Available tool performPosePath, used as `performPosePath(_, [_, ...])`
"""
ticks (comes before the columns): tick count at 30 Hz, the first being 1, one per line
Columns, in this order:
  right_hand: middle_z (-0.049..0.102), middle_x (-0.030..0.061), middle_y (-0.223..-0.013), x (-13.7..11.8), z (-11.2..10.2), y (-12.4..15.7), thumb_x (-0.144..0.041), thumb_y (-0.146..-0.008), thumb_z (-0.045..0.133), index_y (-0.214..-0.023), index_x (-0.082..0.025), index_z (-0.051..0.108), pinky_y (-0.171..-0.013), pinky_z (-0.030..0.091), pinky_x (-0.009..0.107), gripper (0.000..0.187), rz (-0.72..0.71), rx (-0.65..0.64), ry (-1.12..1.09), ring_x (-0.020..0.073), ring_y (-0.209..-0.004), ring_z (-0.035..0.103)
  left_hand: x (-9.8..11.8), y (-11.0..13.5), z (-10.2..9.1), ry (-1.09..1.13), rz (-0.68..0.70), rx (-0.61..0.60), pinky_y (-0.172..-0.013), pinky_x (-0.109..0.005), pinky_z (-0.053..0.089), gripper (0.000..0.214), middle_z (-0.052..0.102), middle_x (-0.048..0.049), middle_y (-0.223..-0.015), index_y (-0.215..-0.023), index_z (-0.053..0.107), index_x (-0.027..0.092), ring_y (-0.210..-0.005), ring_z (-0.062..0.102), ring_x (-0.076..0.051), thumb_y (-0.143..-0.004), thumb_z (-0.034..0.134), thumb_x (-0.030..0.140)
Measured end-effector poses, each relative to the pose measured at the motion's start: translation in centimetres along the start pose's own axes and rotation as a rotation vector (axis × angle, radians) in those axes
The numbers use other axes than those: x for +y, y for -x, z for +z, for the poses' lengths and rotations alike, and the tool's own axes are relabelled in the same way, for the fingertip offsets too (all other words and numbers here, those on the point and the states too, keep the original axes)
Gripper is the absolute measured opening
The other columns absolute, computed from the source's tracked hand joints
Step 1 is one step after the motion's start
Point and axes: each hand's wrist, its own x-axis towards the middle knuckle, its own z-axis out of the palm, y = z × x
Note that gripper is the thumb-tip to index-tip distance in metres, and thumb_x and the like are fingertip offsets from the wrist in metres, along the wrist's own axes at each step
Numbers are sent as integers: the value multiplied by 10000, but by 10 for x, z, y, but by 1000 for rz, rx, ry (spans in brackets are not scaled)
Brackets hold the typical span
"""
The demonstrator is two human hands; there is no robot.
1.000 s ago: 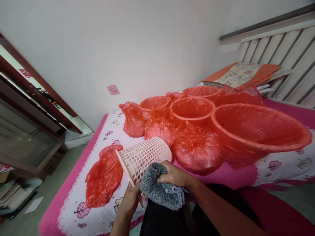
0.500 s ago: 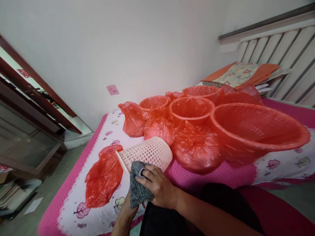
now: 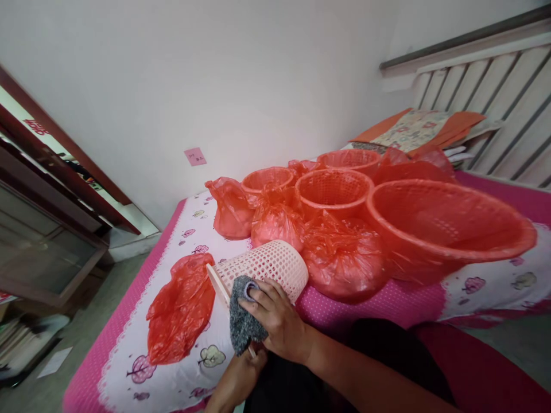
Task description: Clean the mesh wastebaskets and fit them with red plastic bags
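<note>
A cream plastic basket (image 3: 275, 261) with round holes lies on its side, its wider rim facing lower left. My right hand (image 3: 278, 318) presses a dark grey cloth (image 3: 243, 324) against the basket's near side, with the fingers bent over the cloth. Below the cloth, my left hand (image 3: 247, 367) is closed at the near part of the rim. The cloth and my right hand cover some of that grip. To the left, a crumpled red plastic bag (image 3: 181, 310) lies flat on the bedspread (image 3: 116, 344).
Several red baskets, including a wide one (image 3: 447, 223) at the right, stand beyond my hands. Knotted red bags (image 3: 344, 258) sit among them. Folded cloths (image 3: 417, 129) are stacked at the back right. A wall (image 3: 267, 74) rises behind the bed.
The cream basket has shifted slightly right. My left hand has come up and right, its fingers now showing below the cloth. The cloth has bunched up more under my right hand.
</note>
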Motion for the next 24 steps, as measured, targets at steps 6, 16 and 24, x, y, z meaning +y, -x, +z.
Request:
performPosePath(6, [627, 155, -1383, 9, 3, -1, -188, -871, 620, -1530, -189, 511, -1213, 367, 583, 669, 81, 16, 40, 343, -1371, 494, -12, -1, 2, -66, 67, -90, -1212, -543, 395, 513, 765, -131, -1268, -1211, 761, 264, -1365, 576, -418, -723, 873, 376])
performPosePath(16, [600, 163, -1410, 44, -1, 0, -38, -792, 599, -1543, -201, 516, -1202, 412, 611, 773, 308, 21, 44, 343, -1403, 466, -16, -2, -6, -337, 157, -176, -1326, -542, 182, 547, 594, -145, -1563, -1404, 694, 206, -1561, 386, -371, -947, 642, 502])
performPosePath(24, [641, 185, -1352, 108, -10, 6, -86, -851, 583, -1429, -132, 615, -1188, 431, 578, 581, 497, 139, 56, 328, -1345, 531, -19, -1, -5, -332, 117, -161, -1322, -545, 203, 597, 572, -159, -1583, -1454, 656, 194, -1545, 419, -364, -934, 672, 488])
